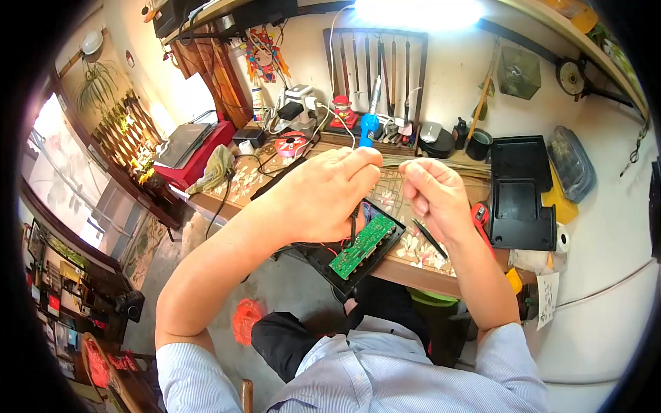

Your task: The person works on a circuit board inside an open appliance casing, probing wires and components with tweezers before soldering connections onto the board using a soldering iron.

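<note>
My left hand point(323, 189) is closed around a soldering iron point(370, 129). The iron's blue handle shows above my fingers, and its metal tip points up and away. A dark cord hangs below that hand. To its right, my right hand point(437, 196) has thumb and fingers pinched together; a faint thin line runs between the hands, but what the pinch holds is too small to make out. Below both hands, a green circuit board point(363, 246) with rows of parts lies tilted in a black casing point(391, 242) at the table edge, with red wires beside it.
A dark pen-like tool point(429, 238) and a red tool point(480, 215) lie on the flower-patterned table. A black plastic tray point(522, 199) stands at the right. A red-rimmed spool point(290, 144), plugs and cables crowd the back left. A lamp point(420, 12) shines overhead.
</note>
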`<act>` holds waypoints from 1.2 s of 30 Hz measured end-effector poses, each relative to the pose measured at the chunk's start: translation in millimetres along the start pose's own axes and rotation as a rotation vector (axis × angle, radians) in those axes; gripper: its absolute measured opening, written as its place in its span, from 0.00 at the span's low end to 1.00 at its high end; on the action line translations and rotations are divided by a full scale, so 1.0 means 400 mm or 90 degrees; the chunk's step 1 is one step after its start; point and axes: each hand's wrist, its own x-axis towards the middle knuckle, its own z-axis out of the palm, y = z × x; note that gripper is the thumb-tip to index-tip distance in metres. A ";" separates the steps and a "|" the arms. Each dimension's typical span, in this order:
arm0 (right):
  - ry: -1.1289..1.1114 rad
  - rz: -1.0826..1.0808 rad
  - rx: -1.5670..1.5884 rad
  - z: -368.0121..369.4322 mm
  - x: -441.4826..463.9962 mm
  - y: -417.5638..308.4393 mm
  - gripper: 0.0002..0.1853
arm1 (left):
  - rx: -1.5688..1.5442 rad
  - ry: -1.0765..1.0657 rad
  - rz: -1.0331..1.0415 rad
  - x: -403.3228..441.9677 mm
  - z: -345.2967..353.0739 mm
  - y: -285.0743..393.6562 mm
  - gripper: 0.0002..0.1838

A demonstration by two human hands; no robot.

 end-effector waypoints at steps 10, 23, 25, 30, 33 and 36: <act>-0.088 -0.016 -0.163 0.009 -0.036 0.040 0.10 | -0.131 0.119 -0.050 -0.005 0.060 0.014 0.10; -0.025 -0.572 -0.806 0.005 0.000 0.044 0.25 | -0.217 0.159 -0.049 -0.007 0.080 0.065 0.11; -0.018 -0.587 -0.821 0.003 0.006 0.051 0.27 | -0.232 0.167 -0.055 -0.009 0.094 0.068 0.10; -0.034 -0.595 -0.796 0.000 0.009 0.069 0.29 | -0.225 0.161 -0.060 -0.019 0.102 0.074 0.10; -0.028 -0.624 -0.789 0.012 0.008 0.071 0.25 | -0.218 0.163 -0.042 -0.025 0.100 0.074 0.12; -0.018 -0.651 -0.801 0.018 0.019 0.079 0.21 | -0.123 0.243 -0.002 -0.038 0.114 0.065 0.14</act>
